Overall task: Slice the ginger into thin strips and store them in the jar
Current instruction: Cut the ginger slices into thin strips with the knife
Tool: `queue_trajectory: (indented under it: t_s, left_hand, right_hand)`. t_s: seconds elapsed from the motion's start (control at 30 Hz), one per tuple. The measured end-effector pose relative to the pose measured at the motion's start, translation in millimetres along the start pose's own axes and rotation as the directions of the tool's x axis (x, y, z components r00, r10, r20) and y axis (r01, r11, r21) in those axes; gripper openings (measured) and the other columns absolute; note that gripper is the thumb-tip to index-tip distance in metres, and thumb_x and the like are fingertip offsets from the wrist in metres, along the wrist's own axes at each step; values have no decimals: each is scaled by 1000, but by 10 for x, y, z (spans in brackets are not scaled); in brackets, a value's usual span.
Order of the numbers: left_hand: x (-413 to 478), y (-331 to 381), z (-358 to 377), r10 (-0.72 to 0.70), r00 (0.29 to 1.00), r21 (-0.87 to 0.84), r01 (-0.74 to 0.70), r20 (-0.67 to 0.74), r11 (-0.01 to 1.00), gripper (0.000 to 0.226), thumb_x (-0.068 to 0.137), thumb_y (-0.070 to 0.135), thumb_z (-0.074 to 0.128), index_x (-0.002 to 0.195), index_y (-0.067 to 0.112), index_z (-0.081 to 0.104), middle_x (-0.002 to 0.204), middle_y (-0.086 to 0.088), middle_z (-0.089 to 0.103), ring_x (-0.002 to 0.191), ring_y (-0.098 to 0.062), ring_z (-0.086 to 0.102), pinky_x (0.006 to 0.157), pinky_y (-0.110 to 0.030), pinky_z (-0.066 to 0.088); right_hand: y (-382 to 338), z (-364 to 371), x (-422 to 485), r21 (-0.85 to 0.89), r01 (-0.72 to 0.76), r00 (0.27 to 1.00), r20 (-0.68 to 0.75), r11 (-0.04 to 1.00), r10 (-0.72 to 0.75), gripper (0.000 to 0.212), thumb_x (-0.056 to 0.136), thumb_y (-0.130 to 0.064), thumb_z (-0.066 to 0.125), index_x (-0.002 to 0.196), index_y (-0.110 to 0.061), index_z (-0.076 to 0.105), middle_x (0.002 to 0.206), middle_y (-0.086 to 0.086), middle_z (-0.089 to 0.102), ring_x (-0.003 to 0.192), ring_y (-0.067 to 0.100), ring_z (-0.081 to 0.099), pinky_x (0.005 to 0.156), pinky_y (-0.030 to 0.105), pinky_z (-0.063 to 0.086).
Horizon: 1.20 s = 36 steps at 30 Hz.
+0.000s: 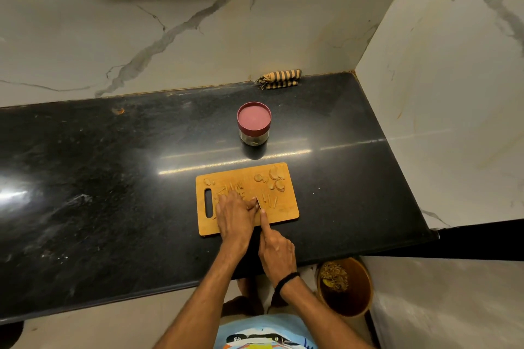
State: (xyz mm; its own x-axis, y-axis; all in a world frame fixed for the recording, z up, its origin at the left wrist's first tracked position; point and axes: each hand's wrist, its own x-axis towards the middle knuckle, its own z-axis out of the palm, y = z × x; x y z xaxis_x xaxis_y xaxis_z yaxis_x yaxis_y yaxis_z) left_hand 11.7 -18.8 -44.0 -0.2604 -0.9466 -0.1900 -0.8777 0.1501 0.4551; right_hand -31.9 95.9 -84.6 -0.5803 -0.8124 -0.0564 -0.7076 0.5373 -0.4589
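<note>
Right hand point(276, 252) wraps the knife point(258, 202), forefinger along its spine; left hand point(235, 214) curls over a hidden ginger piece at the middle of the board point(283, 217).
Left fingertips point(252, 203) seem to touch the blade, so a slip could nick them. Strips point(269, 202) lie beside, slices point(275, 178) at the far right corner, lidded jar point(254, 123) beyond.

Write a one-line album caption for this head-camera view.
Ginger strips on a wooden cutting board, left hand beside the knife that the right hand grips, red-lidded jar closed behind.
</note>
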Motion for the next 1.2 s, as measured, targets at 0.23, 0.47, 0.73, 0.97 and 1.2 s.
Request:
queue_trajectory:
  t_s: [0.23, 0.47, 0.73, 0.97, 1.2]
  left_hand:
    - [2, 24, -27, 44, 999, 31, -44, -2, 999, 29, 97, 44, 61, 92, 15, 59, 90, -4, 57, 88, -17, 46, 82, -36, 43]
    - [-94, 45, -22, 29, 999, 4, -29, 18, 1000, 29, 97, 44, 60, 91, 16, 59, 90, -3, 57, 90, -18, 46, 85, -39, 44]
    - [-108, 70, -76, 31, 999, -25, -31, 35, 999, 28, 99, 42, 57, 92, 15, 60, 88, -1, 52, 91, -19, 46, 86, -36, 41]
    - [-33, -16, 40, -34, 999, -50, 33, -3, 998, 33, 89, 48, 70, 90, 18, 56, 88, 0, 60, 89, -16, 48, 84, -39, 48]
    - [2, -58, 85, -10, 1000, -19, 11, 22, 1000, 34, 87, 49, 71, 96, 16, 66, 93, 1, 60, 92, -14, 48, 88, -39, 48]
  right_hand:
    - [1, -39, 2, -114, -16, 998, -60, 993, 9, 78, 73, -9, 83, 143, -22, 50, 51, -3, 39, 33, 7, 32, 29, 24, 36]
    - [70, -35, -89, -82, -25, 997, -74, 996, 19, 79, 76, -8, 81, 145, -24, 46, 55, -4, 31, 36, 7, 27, 30, 25, 34]
    - [-93, -59, 134, 50, -56, 995, -75, 997, 59, 77, 84, -10, 75, 148, -27, 35, 56, -4, 51, 37, 11, 46, 34, 28, 40]
    - [19, -11, -54, -93, -46, 993, -109, 995, 35, 79, 74, -6, 81, 144, -22, 49, 54, -4, 33, 37, 8, 27, 30, 26, 38]
    - [47, -26, -49, -88, -43, 992, -121, 995, 32, 70, 77, -10, 80, 141, -21, 53, 55, -6, 30, 39, 7, 22, 35, 22, 27]
